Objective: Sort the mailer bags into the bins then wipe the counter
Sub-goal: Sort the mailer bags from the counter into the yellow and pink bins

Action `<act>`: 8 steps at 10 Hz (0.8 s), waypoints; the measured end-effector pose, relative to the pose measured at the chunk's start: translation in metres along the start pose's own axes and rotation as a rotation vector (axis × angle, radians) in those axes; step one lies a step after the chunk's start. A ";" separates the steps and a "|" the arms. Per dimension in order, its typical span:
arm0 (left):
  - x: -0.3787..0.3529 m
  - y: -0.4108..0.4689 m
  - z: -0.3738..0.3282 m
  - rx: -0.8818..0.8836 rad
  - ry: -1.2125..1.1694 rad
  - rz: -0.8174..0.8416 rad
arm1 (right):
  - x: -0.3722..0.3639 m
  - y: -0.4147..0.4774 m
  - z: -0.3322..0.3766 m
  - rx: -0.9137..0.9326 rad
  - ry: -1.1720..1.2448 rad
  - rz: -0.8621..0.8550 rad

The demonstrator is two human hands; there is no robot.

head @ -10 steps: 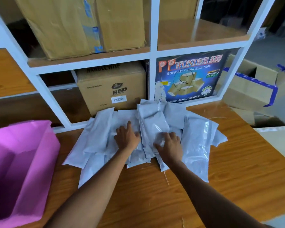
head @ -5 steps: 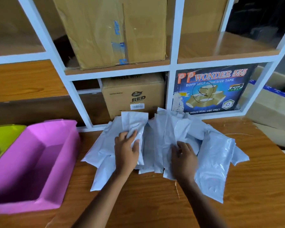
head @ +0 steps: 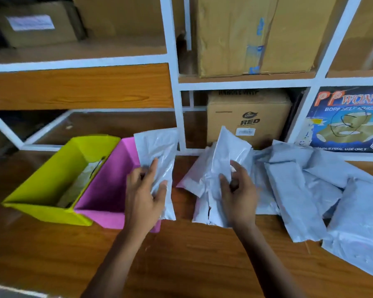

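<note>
1. Brown carton (head: 248,119) in the lower shelf bay — "RED" printed in black under a small oval logo too small to read; a white sticker below is illegible.
2. Blue box (head: 349,119) at right — "PP WOND…" cut off by the frame, "BOPP SELF ADHESIVE", "INDUSTRIAL USE ONLY".

Two bins (head: 52,190) sit left on my counter (head: 192,254), mailer bags (head: 310,190) piled right, shelves (head: 172,93) far behind.

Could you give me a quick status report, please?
Left hand holds mailer bag over pink bin. Right hand lifting another from pile. Nothing in the way.
</note>
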State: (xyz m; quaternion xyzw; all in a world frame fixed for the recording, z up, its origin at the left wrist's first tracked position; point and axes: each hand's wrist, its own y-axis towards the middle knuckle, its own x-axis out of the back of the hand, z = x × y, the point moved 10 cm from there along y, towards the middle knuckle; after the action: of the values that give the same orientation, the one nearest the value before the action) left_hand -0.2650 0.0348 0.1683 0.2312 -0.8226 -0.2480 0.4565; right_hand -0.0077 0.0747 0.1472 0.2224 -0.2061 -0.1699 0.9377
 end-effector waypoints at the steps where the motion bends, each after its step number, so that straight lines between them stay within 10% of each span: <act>1: 0.019 0.020 0.057 0.032 0.060 0.095 | -0.049 -0.004 0.040 0.045 -0.007 0.008; 4: -0.022 0.075 0.179 -0.054 0.278 0.579 | -0.206 0.001 0.099 0.137 -0.239 0.278; 8: -0.118 0.041 0.220 -0.075 0.601 1.283 | -0.333 -0.046 0.020 -0.005 -0.920 1.119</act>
State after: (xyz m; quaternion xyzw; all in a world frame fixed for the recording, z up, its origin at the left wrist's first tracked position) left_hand -0.4055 0.1813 0.0173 -0.2563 -0.6258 0.1159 0.7275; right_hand -0.3123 0.1659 0.0377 -0.0127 -0.6623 0.2586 0.7031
